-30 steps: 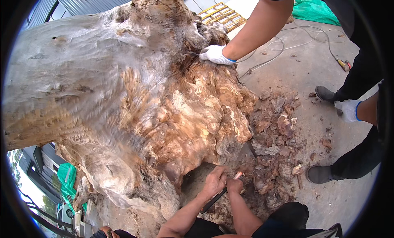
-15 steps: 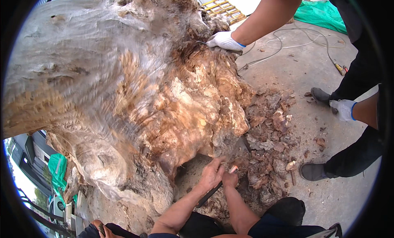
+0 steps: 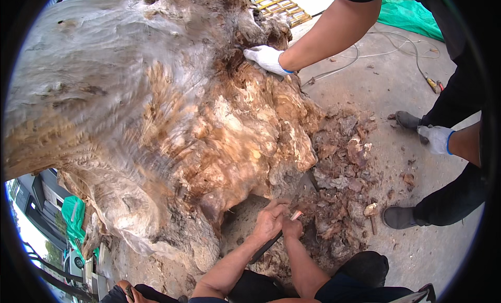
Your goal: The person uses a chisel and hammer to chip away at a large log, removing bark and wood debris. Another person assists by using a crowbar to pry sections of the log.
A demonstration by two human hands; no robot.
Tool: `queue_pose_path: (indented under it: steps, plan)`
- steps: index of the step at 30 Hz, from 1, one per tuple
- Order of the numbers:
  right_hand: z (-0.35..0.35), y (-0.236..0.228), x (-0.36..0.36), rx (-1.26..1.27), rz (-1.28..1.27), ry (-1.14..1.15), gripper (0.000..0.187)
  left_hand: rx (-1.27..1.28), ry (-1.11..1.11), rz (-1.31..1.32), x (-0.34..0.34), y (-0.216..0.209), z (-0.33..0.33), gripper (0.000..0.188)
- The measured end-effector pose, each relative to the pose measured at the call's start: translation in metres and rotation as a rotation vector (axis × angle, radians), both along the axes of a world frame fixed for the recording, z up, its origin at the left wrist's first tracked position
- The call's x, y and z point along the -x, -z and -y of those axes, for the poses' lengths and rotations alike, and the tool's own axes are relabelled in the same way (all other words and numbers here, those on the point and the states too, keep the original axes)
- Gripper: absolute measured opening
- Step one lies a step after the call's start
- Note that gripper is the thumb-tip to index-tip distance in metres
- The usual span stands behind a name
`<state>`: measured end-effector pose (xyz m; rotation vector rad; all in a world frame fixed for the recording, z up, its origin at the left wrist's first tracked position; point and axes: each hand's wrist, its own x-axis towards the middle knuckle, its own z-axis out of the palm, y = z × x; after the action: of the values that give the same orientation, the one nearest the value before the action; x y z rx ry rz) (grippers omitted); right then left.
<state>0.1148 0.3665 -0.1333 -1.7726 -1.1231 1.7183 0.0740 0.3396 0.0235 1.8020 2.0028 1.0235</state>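
My left hand (image 3: pixel 268 222) is closed below the lower edge of a huge pale-brown tree stump (image 3: pixel 224 141); what its bent fingers hold is hidden. Against it, my right hand (image 3: pixel 293 228) is closed around a tool with a long black handle (image 3: pixel 264 250). A small white and orange end (image 3: pixel 296 215) sticks up over the right fist. A co-worker stands at the right. One white-gloved hand (image 3: pixel 265 58) of theirs is at a dark hollow in the stump, and the other gloved hand (image 3: pixel 436 139) hangs near their leg.
Bark scraps (image 3: pixel 342 172) lie heaped along the stump's right side. A short hammer-like thing (image 3: pixel 371 211) lies beside them, near the co-worker's shoe (image 3: pixel 399 217). A cable (image 3: pixel 357 57) loops over the concrete. Another hand (image 3: pixel 133 292) shows at the lower left edge.
The co-worker's gloved hand at the stump has shifted left, deeper over the dark hollow, and their forearm has followed. My two hands stay in nearly the same place.
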Motion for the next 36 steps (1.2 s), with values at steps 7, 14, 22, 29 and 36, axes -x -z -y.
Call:
queue_pose_path:
  steps: [7,14,22,29,36]
  plan:
    - [0.000,0.009,0.002,0.026,0.072,-0.056,0.044,-0.017,-0.039,0.038,-0.007,-0.007,-0.004,0.026]
    - [-0.001,0.004,-0.002,0.018,0.045,-0.095,0.047,-0.010,-0.087,-0.002,-0.018,-0.017,-0.005,0.026]
    - [-0.002,0.018,0.004,0.014,0.092,-0.151,0.047,0.055,-0.093,0.046,-0.019,-0.016,-0.002,0.027]
    - [-0.002,0.013,0.002,0.023,0.091,-0.092,0.046,-0.043,-0.033,-0.029,-0.016,-0.013,-0.004,0.032]
    - [0.001,0.019,0.002,0.025,0.071,-0.083,0.044,-0.142,0.003,0.063,-0.022,-0.017,-0.009,0.035]
